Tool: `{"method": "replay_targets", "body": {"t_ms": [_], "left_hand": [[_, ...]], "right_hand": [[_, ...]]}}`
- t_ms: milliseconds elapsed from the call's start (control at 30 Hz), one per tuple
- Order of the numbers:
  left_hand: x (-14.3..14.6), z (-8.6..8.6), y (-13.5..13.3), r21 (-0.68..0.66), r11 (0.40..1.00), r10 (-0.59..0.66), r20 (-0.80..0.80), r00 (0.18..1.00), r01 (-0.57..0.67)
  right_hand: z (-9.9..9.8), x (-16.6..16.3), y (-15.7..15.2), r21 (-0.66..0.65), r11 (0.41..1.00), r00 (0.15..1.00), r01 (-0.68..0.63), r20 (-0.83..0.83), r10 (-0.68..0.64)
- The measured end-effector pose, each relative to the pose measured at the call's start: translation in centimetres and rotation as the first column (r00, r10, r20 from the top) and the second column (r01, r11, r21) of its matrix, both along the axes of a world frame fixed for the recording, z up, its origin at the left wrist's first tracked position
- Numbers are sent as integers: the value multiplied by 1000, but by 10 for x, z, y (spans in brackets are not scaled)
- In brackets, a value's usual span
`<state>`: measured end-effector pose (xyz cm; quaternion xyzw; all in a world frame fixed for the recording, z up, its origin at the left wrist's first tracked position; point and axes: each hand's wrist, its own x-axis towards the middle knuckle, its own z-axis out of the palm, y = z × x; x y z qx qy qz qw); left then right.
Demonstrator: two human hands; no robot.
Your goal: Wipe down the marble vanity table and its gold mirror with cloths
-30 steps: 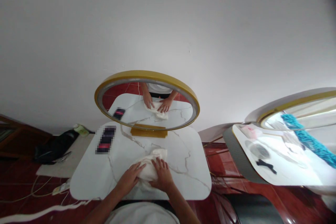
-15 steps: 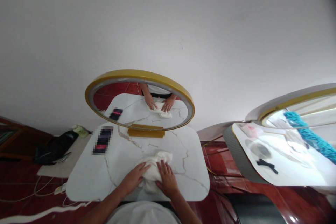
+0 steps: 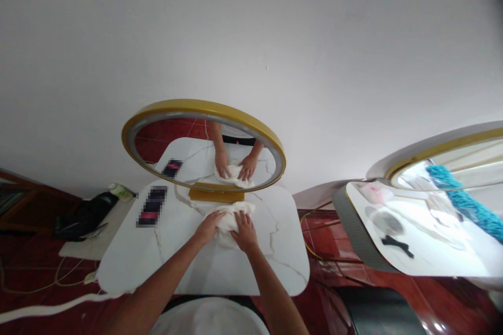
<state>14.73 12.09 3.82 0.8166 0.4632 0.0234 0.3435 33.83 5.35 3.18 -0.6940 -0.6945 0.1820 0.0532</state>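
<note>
A bunched white cloth (image 3: 231, 222) lies on the white marble-patterned table (image 3: 212, 272), near the mirror's gold base (image 3: 217, 193). My left hand (image 3: 212, 225) grips the cloth's left side with its fingers curved over it. From the right, my right hand (image 3: 244, 230) presses on the cloth and holds it, fingers somewhat apart. Behind the cloth stands an oval gold-rimmed mirror (image 3: 204, 110), which reflects both hands and the cloth. Folds under the palms are hidden.
A blurred-out dark item (image 3: 152, 206) lies on the table's left side. To the right, a second white table (image 3: 432, 264) holds a black strip-like item (image 3: 397, 245) and a mirror. A black seat (image 3: 383, 311) stands below it. Cables (image 3: 58, 308) cross the floor at left.
Both hands have slid the cloth forward across the table, toward the mirror base. My forearms reach farther out, and the view has shifted slightly.
</note>
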Motion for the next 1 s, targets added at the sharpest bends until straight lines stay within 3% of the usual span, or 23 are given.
{"method": "replay_targets", "body": {"t_ms": [100,233,433,533,767,1000], "left_hand": [[-4,1,-14,-2,1000,7,-9,1000,-7],[-9,6,-49,-20,1000,-17,-45,999,16],[-15,13,-110,-137,971,-203,-55,978,194],[-17,17,-127,-168,958,-239,-30,971,231],[-30,25,-120,-155,965,-219,-48,974,210],[-76,34,-111,-151,987,-78,-187,979,49]], "right_hand": [[-3,1,-13,0,1000,1000,1,-10,-1],[-13,5,-53,3,1000,999,-19,-36,19],[-30,20,-134,-95,989,993,-110,-53,105],[-35,25,-157,-143,979,988,-147,-77,137],[-23,12,-139,-215,946,969,-242,-107,224],[-4,-45,-103,-124,928,933,-351,-130,336]]}}
